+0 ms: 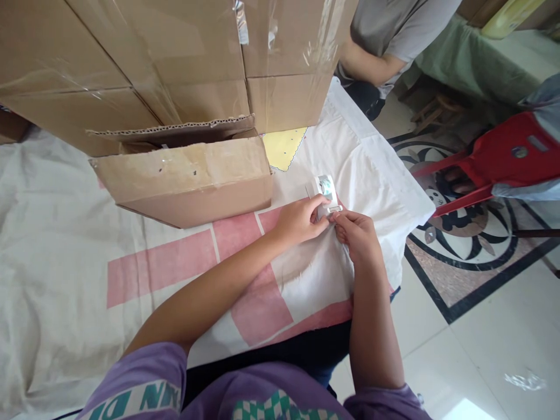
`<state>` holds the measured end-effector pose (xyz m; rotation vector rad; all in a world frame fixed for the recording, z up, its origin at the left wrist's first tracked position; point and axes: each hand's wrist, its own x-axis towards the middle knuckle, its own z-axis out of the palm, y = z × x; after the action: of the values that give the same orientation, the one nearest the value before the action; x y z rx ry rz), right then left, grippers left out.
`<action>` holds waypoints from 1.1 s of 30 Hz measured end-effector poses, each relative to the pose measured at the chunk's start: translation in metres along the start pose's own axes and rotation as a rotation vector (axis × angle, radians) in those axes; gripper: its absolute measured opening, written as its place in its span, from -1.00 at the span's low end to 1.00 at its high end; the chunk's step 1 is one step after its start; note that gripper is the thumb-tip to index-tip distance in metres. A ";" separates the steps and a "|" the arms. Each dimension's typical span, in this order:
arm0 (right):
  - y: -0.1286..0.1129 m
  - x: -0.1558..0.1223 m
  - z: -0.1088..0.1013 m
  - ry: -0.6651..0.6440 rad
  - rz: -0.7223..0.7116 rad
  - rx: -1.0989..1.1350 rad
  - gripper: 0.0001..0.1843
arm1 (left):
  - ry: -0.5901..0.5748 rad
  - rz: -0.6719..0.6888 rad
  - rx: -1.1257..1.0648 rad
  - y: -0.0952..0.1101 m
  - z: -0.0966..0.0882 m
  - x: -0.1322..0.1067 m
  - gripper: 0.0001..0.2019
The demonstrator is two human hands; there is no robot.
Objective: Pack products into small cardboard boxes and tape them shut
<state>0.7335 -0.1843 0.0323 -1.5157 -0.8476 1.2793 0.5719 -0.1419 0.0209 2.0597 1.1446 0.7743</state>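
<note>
Both my hands meet over a small white plastic part (325, 192) with a shiny label on it, held just above the cloth-covered table (65, 233). My left hand (300, 221) curls its fingers round the part's left side. My right hand (355, 233) pinches the part's lower right edge with fingers pressed together. A second pale piece lies against the part on its left; I cannot make out what it is.
Large taped cardboard boxes (175, 70) are stacked at the back, with a lower open box (188, 181) just left of my hands. A yellow sheet (282, 149) lies behind. Another person (385, 41) sits at the far right corner. A red plastic chair (494, 163) stands on the patterned floor.
</note>
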 end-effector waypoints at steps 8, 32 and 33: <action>0.016 -0.004 -0.002 -0.040 -0.172 -0.222 -0.68 | 0.033 0.043 -0.022 -0.003 0.001 0.000 -0.70; -0.043 -0.066 0.080 -0.145 -0.748 -0.196 -0.81 | 0.260 0.133 -0.535 0.024 -0.092 -0.079 -0.81; -0.047 -0.065 0.090 -0.149 -0.761 -0.201 -0.80 | 0.339 0.181 -0.498 0.023 -0.098 -0.084 -0.83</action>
<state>0.6351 -0.2098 0.0973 -1.0688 -1.5049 0.7529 0.4729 -0.1998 0.0833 1.6606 0.8258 1.3837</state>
